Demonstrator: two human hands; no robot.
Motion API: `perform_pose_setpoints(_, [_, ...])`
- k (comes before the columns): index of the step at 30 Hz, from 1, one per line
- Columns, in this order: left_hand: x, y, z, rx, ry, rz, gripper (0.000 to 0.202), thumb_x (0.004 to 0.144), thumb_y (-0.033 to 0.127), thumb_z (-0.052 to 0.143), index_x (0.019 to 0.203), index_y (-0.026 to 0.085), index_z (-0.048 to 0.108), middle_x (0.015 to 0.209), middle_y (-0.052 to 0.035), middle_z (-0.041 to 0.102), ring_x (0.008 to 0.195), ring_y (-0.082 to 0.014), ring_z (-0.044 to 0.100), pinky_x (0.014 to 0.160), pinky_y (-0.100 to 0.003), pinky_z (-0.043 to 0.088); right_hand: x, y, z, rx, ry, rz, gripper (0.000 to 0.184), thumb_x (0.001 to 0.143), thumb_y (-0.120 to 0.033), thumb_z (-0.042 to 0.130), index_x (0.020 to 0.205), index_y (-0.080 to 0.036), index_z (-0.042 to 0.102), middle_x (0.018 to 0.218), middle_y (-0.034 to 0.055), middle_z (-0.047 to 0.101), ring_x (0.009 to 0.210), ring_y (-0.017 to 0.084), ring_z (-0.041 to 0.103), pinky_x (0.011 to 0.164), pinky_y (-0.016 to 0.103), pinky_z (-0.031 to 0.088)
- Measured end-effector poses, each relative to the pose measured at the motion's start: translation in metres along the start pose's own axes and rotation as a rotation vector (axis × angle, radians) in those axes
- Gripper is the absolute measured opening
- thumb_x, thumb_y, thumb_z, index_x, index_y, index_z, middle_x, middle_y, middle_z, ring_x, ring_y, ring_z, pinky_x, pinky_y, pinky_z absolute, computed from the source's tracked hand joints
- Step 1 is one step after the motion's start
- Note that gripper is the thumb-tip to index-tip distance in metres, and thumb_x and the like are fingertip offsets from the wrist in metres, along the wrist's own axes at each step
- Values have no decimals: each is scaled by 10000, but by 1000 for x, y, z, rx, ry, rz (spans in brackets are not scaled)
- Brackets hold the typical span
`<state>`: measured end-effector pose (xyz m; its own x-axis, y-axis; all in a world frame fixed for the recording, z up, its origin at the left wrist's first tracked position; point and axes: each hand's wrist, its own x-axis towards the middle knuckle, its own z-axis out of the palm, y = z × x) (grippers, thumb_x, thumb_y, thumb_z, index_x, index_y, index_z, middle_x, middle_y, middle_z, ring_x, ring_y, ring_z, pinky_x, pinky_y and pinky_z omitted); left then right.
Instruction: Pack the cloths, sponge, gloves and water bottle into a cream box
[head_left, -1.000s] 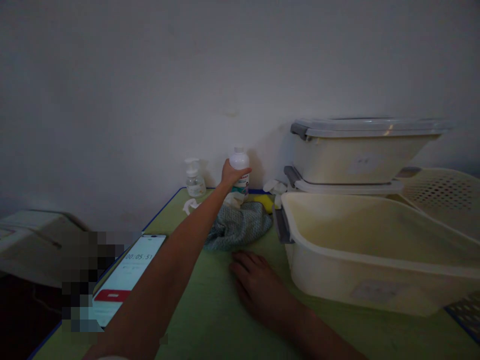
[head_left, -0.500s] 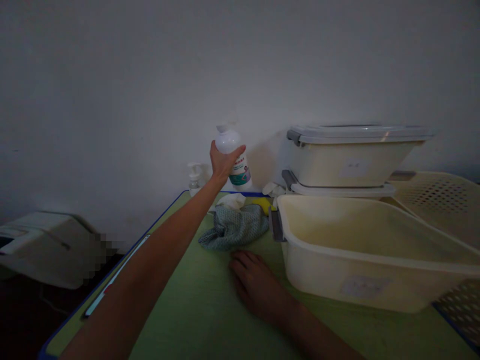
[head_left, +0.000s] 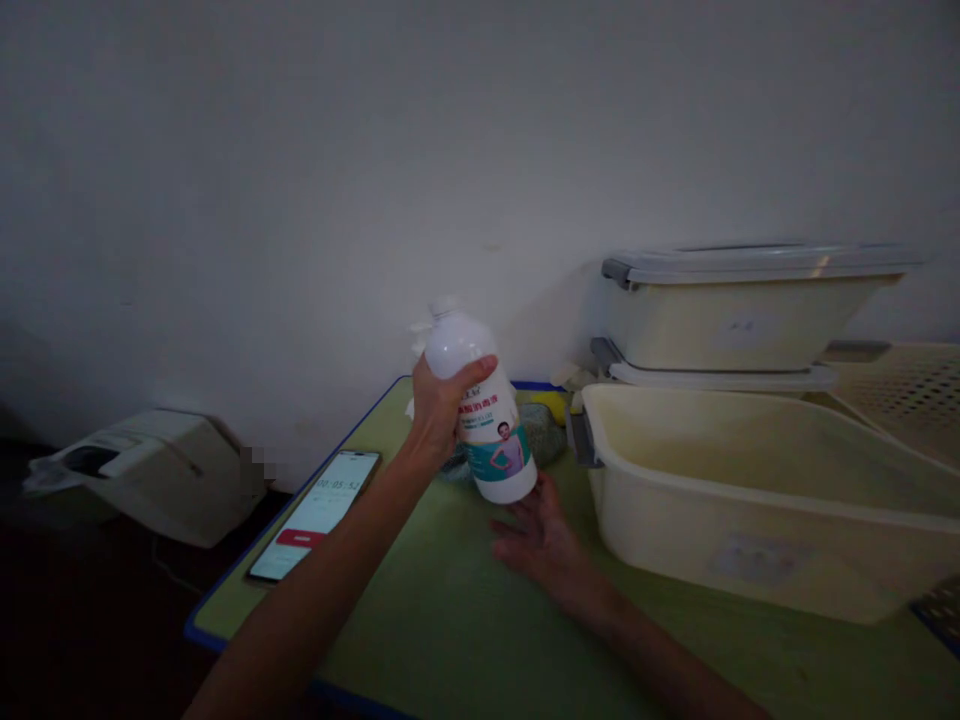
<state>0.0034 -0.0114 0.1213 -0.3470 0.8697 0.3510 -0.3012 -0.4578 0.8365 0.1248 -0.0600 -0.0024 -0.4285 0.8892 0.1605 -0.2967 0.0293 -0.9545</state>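
Observation:
A white bottle (head_left: pixel 495 425) with a teal and white label is tilted above the table, its neck leaning to the left. My left hand (head_left: pixel 442 400) is wrapped round its upper body, thumb across the front. Just under the bottle's base is my right hand (head_left: pixel 536 540), fingers apart and palm turned up; whether it touches the base I cannot tell. Behind the bottle lies a grey-green cloth (head_left: pixel 544 432), mostly hidden, with something yellow (head_left: pixel 551 405) beside it.
An open cream bin (head_left: pixel 720 540) stands at the right of the green table (head_left: pixel 420 620). Behind it are stacked lidded bins (head_left: pixel 720 325) and a perforated basket (head_left: pixel 911 400). A phone (head_left: pixel 319 510) lies near the left edge. A white appliance-like box (head_left: pixel 165 480) is beyond that edge.
My left hand has brought the bottle down and nearer from beside the wall. My right hand has lifted off the table, turned up and opened beneath it. The view has shifted left.

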Motion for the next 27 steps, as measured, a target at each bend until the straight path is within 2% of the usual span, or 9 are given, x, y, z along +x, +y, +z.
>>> perform_pose_setpoints(4, [-13, -6, -9, -66, 73, -209, 385, 461, 332, 759, 727, 148, 550, 555, 33, 584, 450, -107, 538, 445, -226, 459, -2, 2, 8, 131, 131, 7, 859, 541, -469, 777, 1209, -281, 270, 1211, 105, 534, 1087, 279, 549, 918, 494, 430])
perform_pose_setpoints(6, [-16, -11, -12, -72, 89, -311, 390, 454, 349, 751, 718, 142, 552, 541, 27, 581, 441, -111, 534, 449, -236, 460, -3, 2, 6, 96, 125, -1, 823, 539, -461, 787, 1197, -266, 333, 1128, 79, 593, 1011, 262, 589, 904, 470, 443])
perform_pose_setpoints(8, [-18, -16, -14, -74, 83, -352, 408, 452, 358, 760, 732, 139, 560, 550, 24, 590, 449, -111, 539, 474, -241, 466, -3, 2, 1, 31, 111, -3, 755, 513, -467, 799, 1131, -240, 430, 1060, 66, 628, 961, 256, 605, 877, 452, 461])
perform_pose_setpoints(12, [-20, -25, -16, -133, -29, -436, 426, 534, 420, 731, 815, 134, 586, 602, -10, 634, 530, -158, 600, 578, -295, 503, -4, 5, -3, -4, 53, 43, 714, 460, -523, 797, 1036, -219, 503, 1011, 84, 656, 901, 266, 629, 828, 457, 485])
perform_pose_setpoints(15, [-22, -29, -17, -221, -163, -594, 477, 650, 499, 628, 915, 103, 600, 689, -80, 680, 661, -230, 659, 656, -351, 518, -10, 6, -2, 73, -30, 143, 736, 459, -574, 781, 1043, -216, 513, 1039, 100, 658, 922, 281, 638, 806, 447, 496])
perform_pose_setpoints(18, [-25, -30, -20, -325, -257, -736, 572, 729, 603, 496, 945, 84, 601, 729, -123, 689, 729, -261, 674, 669, -369, 524, -16, 4, -1, 124, -83, 226, 724, 467, -610, 764, 1018, -202, 532, 966, 97, 681, 894, 285, 655, 794, 443, 499])
perform_pose_setpoints(20, [-27, -31, -24, -368, -255, -774, 636, 749, 669, 412, 921, 88, 605, 694, -119, 681, 721, -261, 676, 647, -366, 529, -18, 0, -1, 115, -98, 256, 735, 454, -626, 761, 1005, -194, 539, 947, 100, 685, 894, 291, 655, 799, 452, 497])
perform_pose_setpoints(22, [-29, -32, -29, -384, -222, -766, 666, 747, 711, 370, 896, 106, 607, 657, -101, 670, 696, -252, 674, 618, -358, 530, -18, -4, 0, 69, -107, 286, 765, 438, -619, 772, 1031, -198, 535, 1011, 110, 673, 947, 299, 636, 822, 461, 489])
perform_pose_setpoints(27, [-34, -39, -39, -367, -202, -706, 689, 671, 772, 428, 811, 123, 613, 601, -74, 644, 573, -216, 646, 525, -317, 506, -17, -15, 5, -17, -176, 307, 825, 431, -629, 771, 1098, -210, 526, 1104, 114, 639, 1020, 298, 602, 864, 462, 473])
